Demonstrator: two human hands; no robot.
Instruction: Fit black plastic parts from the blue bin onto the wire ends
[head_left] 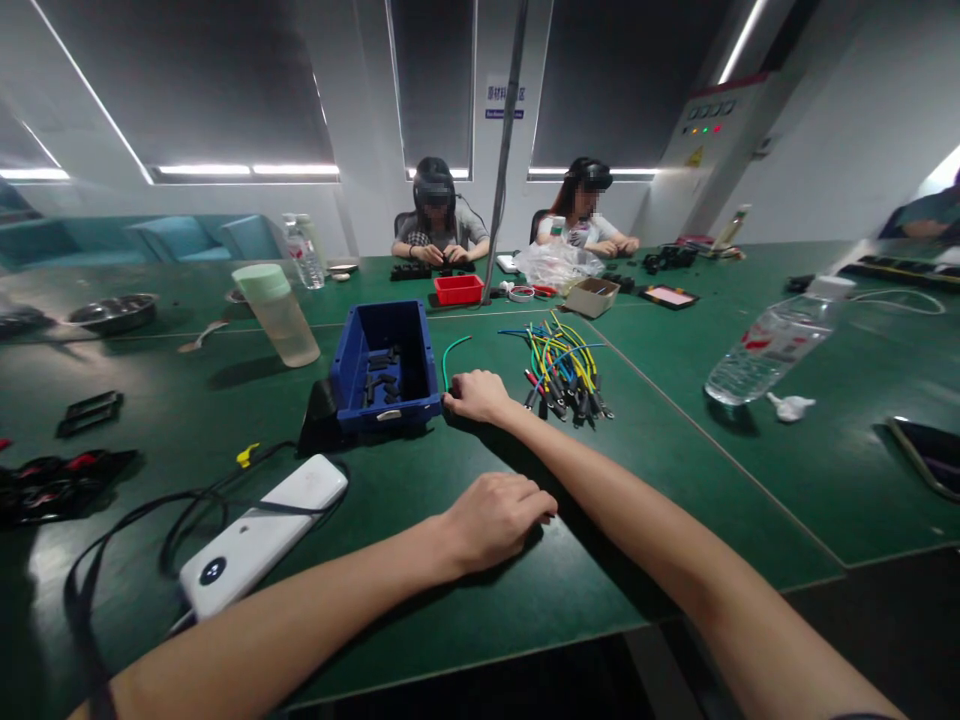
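My right hand [476, 395] reaches across to the front right of a blue plastic bin [386, 412], its fingers closed at the lower end of a short green wire [445, 362]. The wire's free end curves up and to the right. Several short black sleeves [384, 380] lie in the bin. Just right of that hand is a pile of yellow, blue, green and red wires [562, 365] with black sleeves and metal ring lugs. Nearer me, my left hand [499, 518] rests low over the table, fingers loosely bent and pointing right; nothing shows in it, though its palm is hidden.
A white power bank [262, 535] with a black cable lies left of my left forearm. A green-lidded bottle [277, 315] stands behind it; a water bottle [780, 340] is on the right. Across the green table [637, 490], two people work beyond a red tray [458, 290].
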